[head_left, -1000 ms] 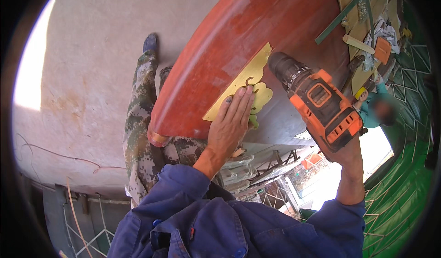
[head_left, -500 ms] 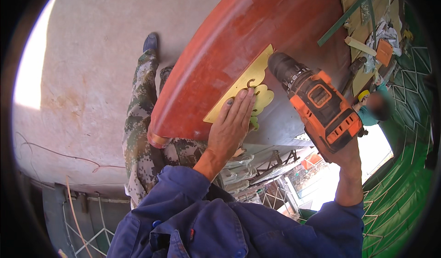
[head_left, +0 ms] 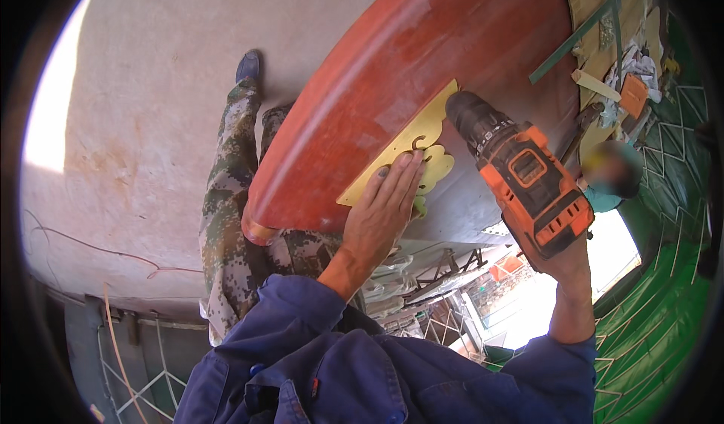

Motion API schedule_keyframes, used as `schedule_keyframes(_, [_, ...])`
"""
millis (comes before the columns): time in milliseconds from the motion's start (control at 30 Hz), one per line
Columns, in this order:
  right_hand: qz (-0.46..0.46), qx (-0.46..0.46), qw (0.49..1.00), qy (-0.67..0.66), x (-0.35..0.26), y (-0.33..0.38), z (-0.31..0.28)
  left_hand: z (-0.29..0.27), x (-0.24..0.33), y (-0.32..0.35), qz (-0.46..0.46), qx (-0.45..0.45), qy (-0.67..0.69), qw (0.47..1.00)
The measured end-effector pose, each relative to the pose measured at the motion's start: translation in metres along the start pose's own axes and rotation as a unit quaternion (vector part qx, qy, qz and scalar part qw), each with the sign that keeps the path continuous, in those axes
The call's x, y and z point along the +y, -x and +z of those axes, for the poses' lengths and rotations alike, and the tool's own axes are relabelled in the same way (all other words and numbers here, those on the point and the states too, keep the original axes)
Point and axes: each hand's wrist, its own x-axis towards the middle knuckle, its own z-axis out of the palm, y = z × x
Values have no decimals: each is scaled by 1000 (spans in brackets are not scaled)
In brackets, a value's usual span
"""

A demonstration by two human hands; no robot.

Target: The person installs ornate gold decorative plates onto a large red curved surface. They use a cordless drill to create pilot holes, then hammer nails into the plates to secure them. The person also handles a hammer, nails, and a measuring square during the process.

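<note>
My left hand [head_left: 381, 213] presses flat against a yellow ornamental metal plate [head_left: 419, 140] that lies on a big red-brown curved wooden panel [head_left: 392, 84]. My right hand [head_left: 567, 262] grips the handle of an orange and black cordless drill [head_left: 520, 175]. Its dark chuck points at the plate's upper edge, close to the panel. Both my sleeves are blue.
Another person in camouflage trousers [head_left: 230, 198] and a blue shoe stands on the pale concrete surface [head_left: 143, 122] under the panel. A second person [head_left: 611, 179] is at the right. Wood offcuts and tools [head_left: 618, 69] lie at upper right; green netting [head_left: 664, 326] is at lower right.
The drill's chuck has stayed at the plate's upper edge, shifting only slightly. My left hand keeps pressing the plate in the same spot.
</note>
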Motion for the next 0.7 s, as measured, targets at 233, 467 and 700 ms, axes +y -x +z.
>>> schedule_keyframes(233, [67,-10,994,-86,-6,-10,-2,-1,0,-1,-6,4,-5,1000])
schedule_keyframes(467, [55,-27,990,-126,-9,-21,-7,1,1,0,-11,12,-10,1000])
schedule_keyframes(700, [75,-22,979,-187,-16,-28,-9,4,2,1,-13,27,5,1000])
